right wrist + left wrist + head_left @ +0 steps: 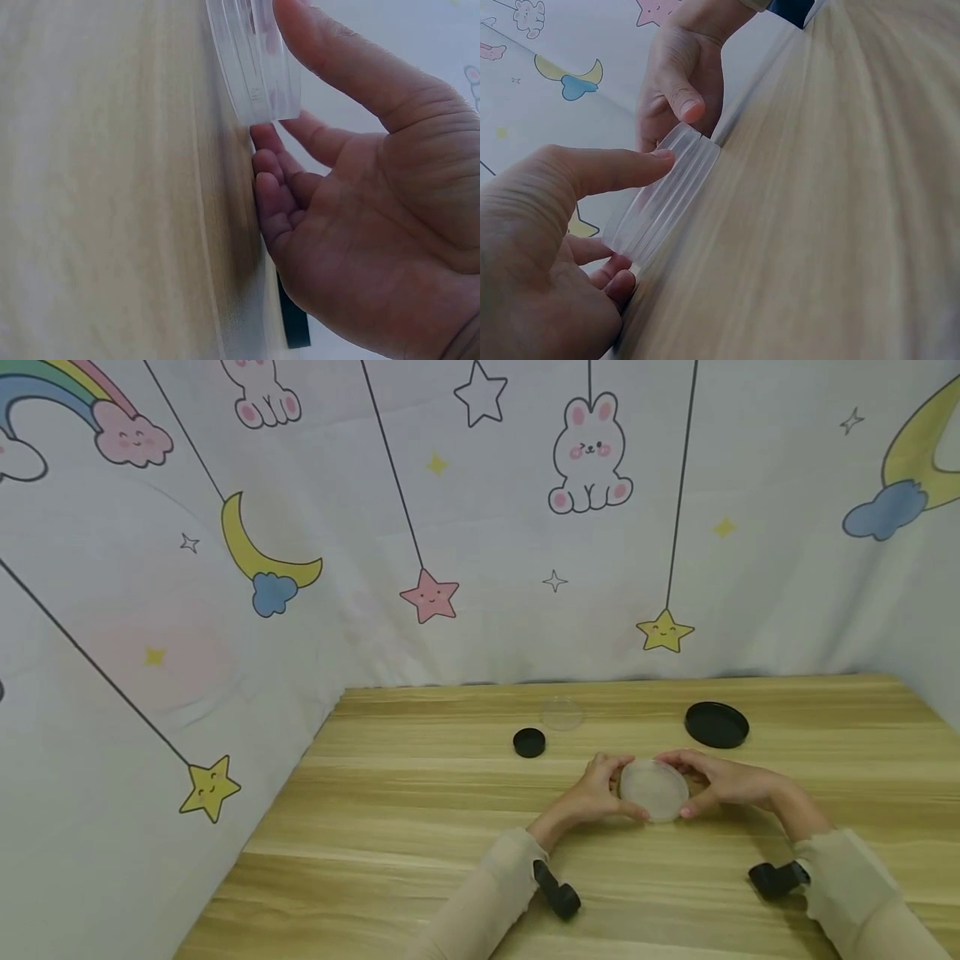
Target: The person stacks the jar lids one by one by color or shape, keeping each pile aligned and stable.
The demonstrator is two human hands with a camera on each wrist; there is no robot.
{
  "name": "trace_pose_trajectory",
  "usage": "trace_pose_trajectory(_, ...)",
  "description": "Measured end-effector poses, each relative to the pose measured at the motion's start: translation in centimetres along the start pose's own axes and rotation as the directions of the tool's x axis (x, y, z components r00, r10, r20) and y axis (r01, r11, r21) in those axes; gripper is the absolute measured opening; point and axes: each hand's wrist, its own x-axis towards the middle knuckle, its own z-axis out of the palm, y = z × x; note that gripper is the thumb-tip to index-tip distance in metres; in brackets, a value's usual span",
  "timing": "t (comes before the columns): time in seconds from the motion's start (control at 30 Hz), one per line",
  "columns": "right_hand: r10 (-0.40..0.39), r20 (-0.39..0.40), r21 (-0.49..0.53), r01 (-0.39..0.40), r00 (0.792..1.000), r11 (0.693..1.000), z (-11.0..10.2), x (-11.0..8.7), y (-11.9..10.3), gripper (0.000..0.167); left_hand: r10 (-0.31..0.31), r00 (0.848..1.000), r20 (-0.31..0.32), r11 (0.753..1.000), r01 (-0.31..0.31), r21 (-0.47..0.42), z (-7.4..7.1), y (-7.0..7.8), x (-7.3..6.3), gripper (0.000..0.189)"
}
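Note:
A clear round plastic dish (655, 791) with ridged sides lies between both hands, low over the wooden table. At its left side, my left hand (598, 793) grips the rim, thumb at the near edge and fingers curled to the far edge. My right hand (722, 782) holds the opposite side in the same way. In the left wrist view the dish (664, 195) shows stacked rims, with the left thumb (626, 169) along its side. From the right wrist, its ridged wall (255, 71) meets the thumb, and the other fingers curl beneath.
Beyond the hands, a large black round lid (717, 725) lies at the back right of the wooden table (390, 827). A small black round cap (529, 742) and a thin clear disc (562, 713) lie further left. A patterned cloth (510, 543) hangs behind the table.

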Motion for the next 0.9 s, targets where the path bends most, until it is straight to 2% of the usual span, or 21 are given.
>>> trace_pose_trajectory(0.5, 0.003, -0.001, 0.003, -0.003, 1.000, 1.000, -0.13, -0.03, 0.45, 0.086, 0.001, 1.000, -0.005, 1.000, -0.001, 0.000, -0.02, 0.12, 0.06, 0.085)
trace_pose_trajectory(0.73, 0.000, -0.018, 0.079, 0.001, 1.000, 0.997, -0.48, -0.42, 0.61, 0.080, 0.007, 1.000, -0.007, 1.000, -0.007, 0.005, 0.07, 0.13, 0.13, 0.085)
trace_pose_trajectory(0.9, 0.008, -0.058, 0.089, -0.003, 0.998, 0.996, -0.74, -0.13, 0.23, 0.075, 0.010, 1.000, -0.012, 0.999, -0.011, -0.053, -0.18, 0.09, 0.12, 0.084)
